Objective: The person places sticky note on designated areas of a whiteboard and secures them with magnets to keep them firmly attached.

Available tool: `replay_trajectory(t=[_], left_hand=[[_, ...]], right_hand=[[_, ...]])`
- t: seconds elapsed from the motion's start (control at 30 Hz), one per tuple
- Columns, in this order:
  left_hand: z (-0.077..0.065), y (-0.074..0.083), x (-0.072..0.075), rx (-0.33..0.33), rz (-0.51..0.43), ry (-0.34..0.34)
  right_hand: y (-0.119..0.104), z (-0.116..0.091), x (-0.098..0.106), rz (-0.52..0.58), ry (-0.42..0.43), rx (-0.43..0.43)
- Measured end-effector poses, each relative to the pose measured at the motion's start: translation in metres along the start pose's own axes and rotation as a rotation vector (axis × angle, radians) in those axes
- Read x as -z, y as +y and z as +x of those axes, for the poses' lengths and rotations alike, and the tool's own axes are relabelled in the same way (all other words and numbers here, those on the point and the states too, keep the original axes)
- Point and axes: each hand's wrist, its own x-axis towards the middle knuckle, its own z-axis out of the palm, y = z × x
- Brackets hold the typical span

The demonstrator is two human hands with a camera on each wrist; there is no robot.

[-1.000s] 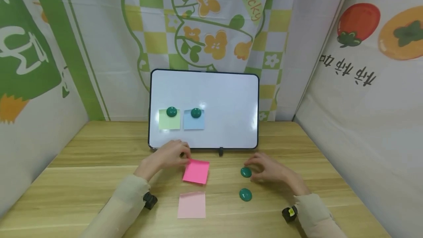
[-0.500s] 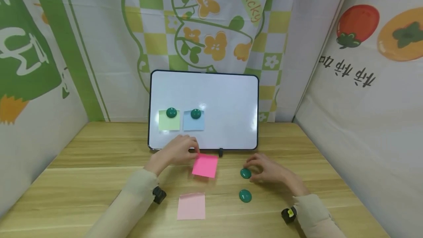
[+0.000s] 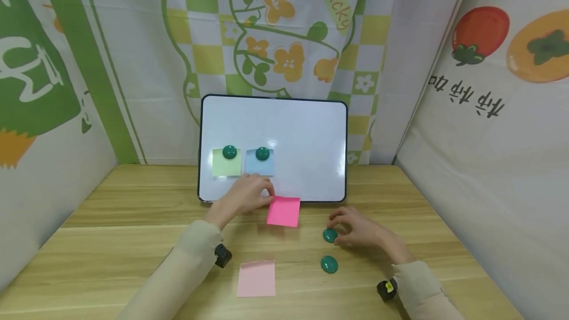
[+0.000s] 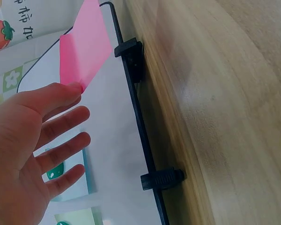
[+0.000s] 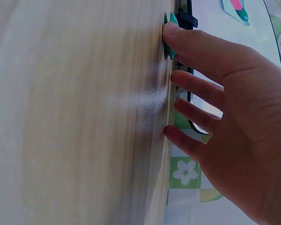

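My left hand (image 3: pixel 249 193) pinches a bright pink sticky note (image 3: pixel 283 211) by its upper left corner. The note hangs in front of the lower edge of a whiteboard (image 3: pixel 306 147). In the left wrist view, thumb and forefinger hold the pink sheet (image 4: pixel 86 47) while the other fingers spread loosely. At the right, my right hand (image 3: pixel 360 228) has its thumb and forefinger around a round green magnet (image 3: pixel 329 235) on the table. The right wrist view has the thumb against that magnet (image 5: pixel 172 37); the forefinger is mostly hidden. Nearer lies a second green magnet (image 3: pixel 329 264).
A pale pink sticky note (image 3: pixel 256 279) lies on the wooden table (image 3: pixel 111 241). Green magnets hold a light green note (image 3: pixel 225 166) and a light blue note (image 3: pixel 260 164) on the board. Black clip feet (image 4: pixel 164 179) support its lower edge. Printed cloth (image 3: pixel 209 28) surrounds the table.
My left hand has carried the bright pink note to the right and up toward the whiteboard's lower edge. The right hand has stayed at the same green magnet.
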Motion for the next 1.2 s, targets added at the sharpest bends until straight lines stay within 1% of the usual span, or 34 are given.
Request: replay_trajectory(t=[0.27,0.4,0.57,0.7,0.83,0.97,1.2], left_hand=[[0.003,0.004,0.001,0.005,0.021,0.020],[0.005,0.005,0.002,0.002,0.025,0.041],[0.008,0.006,0.002,0.007,0.038,0.067],[0.011,0.006,0.002,0.003,0.049,0.095],[0.015,0.007,0.004,-0.028,0.057,0.124],[0.020,0.007,0.009,-0.044,0.072,0.156],[0.028,0.010,0.014,-0.040,0.108,0.207]], right_hand=[[0.000,0.001,0.000,-0.018,0.004,0.051],[-0.001,0.002,0.001,-0.034,0.025,0.095],[-0.004,0.004,0.002,-0.065,0.095,0.154],[-0.007,0.004,0.003,-0.081,0.139,0.155],[-0.008,0.005,0.005,-0.086,0.186,0.165],[-0.007,0.006,0.007,-0.099,0.246,0.210],[-0.007,0.013,0.010,-0.125,0.351,0.297]])
